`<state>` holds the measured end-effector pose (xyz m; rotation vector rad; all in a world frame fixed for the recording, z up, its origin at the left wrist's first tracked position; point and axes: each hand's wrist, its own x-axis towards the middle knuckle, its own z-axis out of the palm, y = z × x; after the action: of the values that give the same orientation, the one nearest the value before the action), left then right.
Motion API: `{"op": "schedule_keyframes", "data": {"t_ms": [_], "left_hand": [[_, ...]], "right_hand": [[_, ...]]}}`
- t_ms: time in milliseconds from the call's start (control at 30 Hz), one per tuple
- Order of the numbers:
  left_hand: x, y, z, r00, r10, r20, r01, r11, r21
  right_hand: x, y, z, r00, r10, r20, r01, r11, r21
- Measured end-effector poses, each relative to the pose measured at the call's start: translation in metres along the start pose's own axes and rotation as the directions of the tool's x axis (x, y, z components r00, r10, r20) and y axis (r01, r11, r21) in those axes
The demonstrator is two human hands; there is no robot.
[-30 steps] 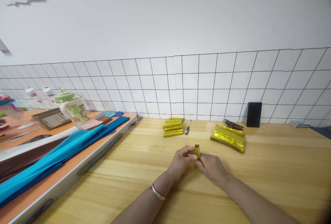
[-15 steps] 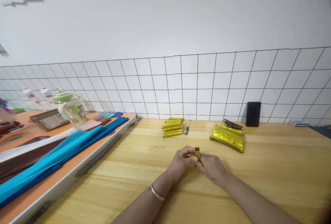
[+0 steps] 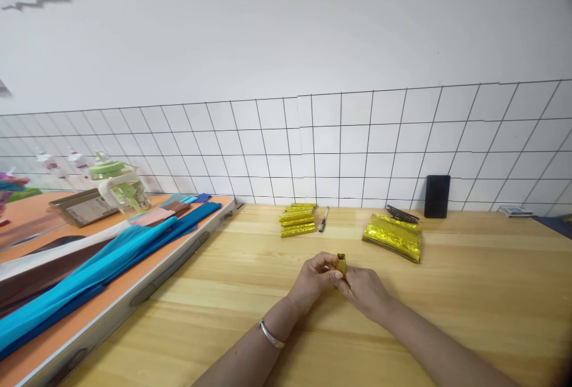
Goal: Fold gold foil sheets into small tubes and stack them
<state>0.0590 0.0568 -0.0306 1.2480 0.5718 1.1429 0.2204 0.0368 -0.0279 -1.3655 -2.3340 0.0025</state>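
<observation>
Tube (image 3: 341,264), gold with an open top, is pinched between both hands: left hand (image 3: 314,279) at its 8 o'clock, right hand (image 3: 367,293) at 4 (bracelet (image 3: 270,336) on the left wrist, btw). Gold strips (image 3: 298,228) lie toward 10, gold packet (image 3: 391,239) toward 2.

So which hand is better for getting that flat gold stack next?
Probably the right hand: the flat gold stack lies closer to it. The left hand is farther and pinches the small gold tube.
</observation>
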Motion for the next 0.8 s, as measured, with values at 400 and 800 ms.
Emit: {"op": "schedule_keyframes", "data": {"t_ms": [400,800], "left_hand": [[0.0003,-0.0066,-0.0008,0.996,0.084,-0.016,-0.083,0.994,0.076],[-0.0004,-0.0025,0.0004,0.996,0.078,-0.045,-0.072,0.991,0.109]], "right_hand": [[0.0009,-0.0029,-0.0051,0.996,0.070,0.058,-0.070,0.998,-0.003],[0.0018,-0.0057,-0.0092,0.991,0.076,0.107,-0.090,0.986,0.142]]}}
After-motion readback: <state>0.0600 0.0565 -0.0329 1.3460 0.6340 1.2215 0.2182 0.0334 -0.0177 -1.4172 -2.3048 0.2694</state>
